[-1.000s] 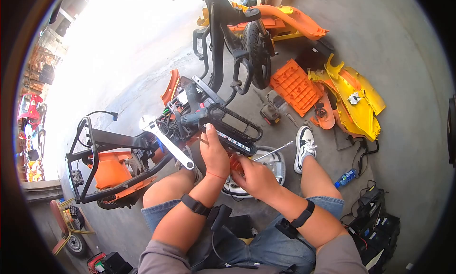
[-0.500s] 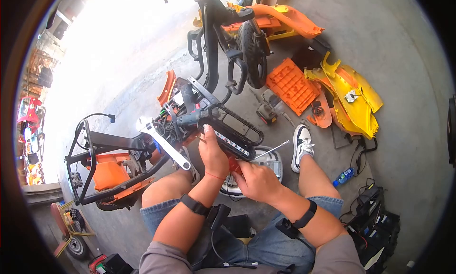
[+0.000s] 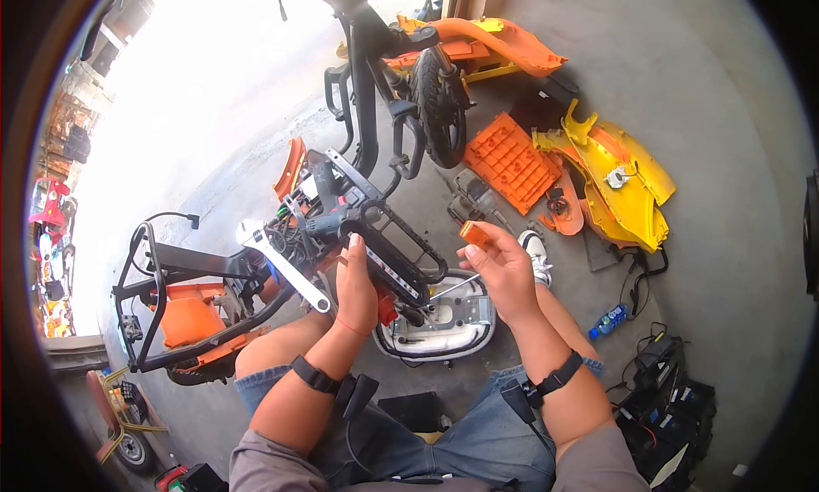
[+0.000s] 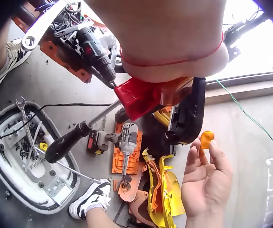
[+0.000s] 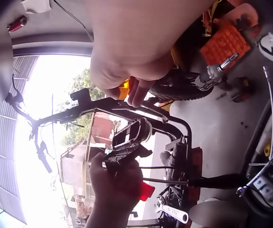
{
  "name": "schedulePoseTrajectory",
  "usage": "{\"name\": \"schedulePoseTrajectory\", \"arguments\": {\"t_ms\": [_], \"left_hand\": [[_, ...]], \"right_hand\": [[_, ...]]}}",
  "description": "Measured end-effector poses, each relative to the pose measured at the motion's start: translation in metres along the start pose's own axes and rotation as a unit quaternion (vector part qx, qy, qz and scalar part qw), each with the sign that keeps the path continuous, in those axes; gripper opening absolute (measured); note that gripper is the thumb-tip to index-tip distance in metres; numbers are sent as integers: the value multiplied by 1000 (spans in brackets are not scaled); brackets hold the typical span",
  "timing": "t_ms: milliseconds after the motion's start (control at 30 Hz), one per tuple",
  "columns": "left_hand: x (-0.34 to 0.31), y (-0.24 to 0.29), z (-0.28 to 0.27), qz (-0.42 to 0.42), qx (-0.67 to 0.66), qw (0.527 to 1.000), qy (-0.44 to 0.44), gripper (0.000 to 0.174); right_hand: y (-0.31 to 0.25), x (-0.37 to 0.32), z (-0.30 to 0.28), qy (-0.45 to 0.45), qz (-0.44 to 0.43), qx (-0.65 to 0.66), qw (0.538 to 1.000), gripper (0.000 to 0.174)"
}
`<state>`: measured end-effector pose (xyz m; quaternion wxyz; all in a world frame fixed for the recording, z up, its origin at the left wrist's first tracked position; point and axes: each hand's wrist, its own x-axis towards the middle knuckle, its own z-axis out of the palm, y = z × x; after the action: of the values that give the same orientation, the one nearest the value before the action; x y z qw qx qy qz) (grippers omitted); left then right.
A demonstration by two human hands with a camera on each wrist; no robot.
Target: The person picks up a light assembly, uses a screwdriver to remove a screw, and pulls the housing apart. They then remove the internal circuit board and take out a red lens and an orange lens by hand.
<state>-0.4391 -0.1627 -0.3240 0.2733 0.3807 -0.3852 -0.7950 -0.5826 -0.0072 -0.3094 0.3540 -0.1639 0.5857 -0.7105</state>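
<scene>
My left hand (image 3: 356,294) grips a long black light housing (image 3: 397,270). Beside that hand is a red lens (image 4: 137,98), with an orange lens against it in the left wrist view. A black-handled screwdriver (image 4: 68,142) has its shaft reaching to the red lens; whether the left hand holds it I cannot tell. Raised to the right and apart from the housing, my right hand (image 3: 503,274) pinches a small orange lens (image 3: 474,234) between thumb and fingers, its ribbed face showing in the left wrist view (image 4: 207,139).
A stripped scooter frame (image 3: 365,91) stands ahead; a large wrench (image 3: 290,274) and a drill (image 3: 324,225) lie on parts at the left. Between the legs sits a white tray (image 3: 465,343) with tools. Yellow panels (image 3: 627,185), an orange grille (image 3: 512,164) and a bottle (image 3: 607,321) are at the right.
The right hand has moved away from the left hand and up to the right, with the small orange lens now visible in its fingers. The left hand keeps its grip on the housing.
</scene>
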Motion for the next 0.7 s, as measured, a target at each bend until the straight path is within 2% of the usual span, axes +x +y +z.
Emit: {"name": "schedulePoseTrajectory", "arguments": {"t_ms": [33,167,233,267,367,500,567,600,667,700], "left_hand": [[-5,4,5,-16,-4,1000,-13,34],[-3,-2,5,-22,19,1000,-4,33],[-2,-2,6,-9,11,1000,13,33],[-1,-3,6,-1,12,1000,11,33],[2,-7,2,24,31,999,17,34],[6,-12,-4,77,96,992,25,34],[6,-11,-3,77,81,993,30,33],[7,-11,-5,63,65,995,30,33],[6,-11,-5,47,50,997,30,33],[3,-5,-1,29,15,999,26,32]], "right_hand": [[2,2,-2,4,-4,-1,1000,32],[16,4,-4,-10,23,-23,999,35],[21,-1,2,-3,-46,-97,994,38],[22,-4,7,8,-70,-91,993,42],[28,-6,10,2,-107,-127,986,48],[27,-7,13,14,-79,-109,991,42],[31,-5,10,-24,-81,-196,977,35],[28,-5,13,-23,-80,-196,977,35],[19,-3,20,-31,-194,-300,934,30],[20,-3,21,-30,-193,-300,934,30]]}}
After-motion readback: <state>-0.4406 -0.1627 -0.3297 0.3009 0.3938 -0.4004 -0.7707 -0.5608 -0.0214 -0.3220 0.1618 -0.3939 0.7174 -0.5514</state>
